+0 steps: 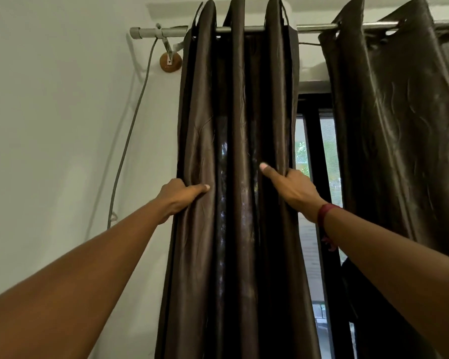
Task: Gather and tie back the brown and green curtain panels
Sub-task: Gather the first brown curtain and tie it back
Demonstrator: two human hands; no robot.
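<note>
Both forearms fill the bottom of my feed, the left forearm (pixel 75 281) rising from the lower left corner and the right forearm (pixel 399 268) from the lower right, each reaching up to the curtain. Behind them the wall (pixel 49 125) takes up the whole left side, pale and plain. The brown panel (pixel 239 120) hangs in the centre, bunched into tight vertical folds from the rod down past the bottom edge of my view; three folds rise above the rod at the top. The second panel (pixel 399 125) hangs to the right, apart from the first, looser and creased, with a sheen that reads slightly olive on my screen. Between the two panels the window (pixel 312 141) shows as a dark frame with daylight and some greenery through it. The rod (pixel 151 32) runs across the top, its capped end sticking out left of the brown panel. A grey cable (pixel 130 130) drops from near that end down the wall in a long curve. The left hand (pixel 178 194) grasps the brown panel's left edge, thumb lying across the front and fingers tucked behind the fabric. The right hand (pixel 290 187) grasps the right edge at about the same height, thumb stretched over the front fold, fingers curled round behind. A round wooden bracket (pixel 169 64) sits on the wall under the rod end. A red thread (pixel 324 213) circles the right wrist.
</note>
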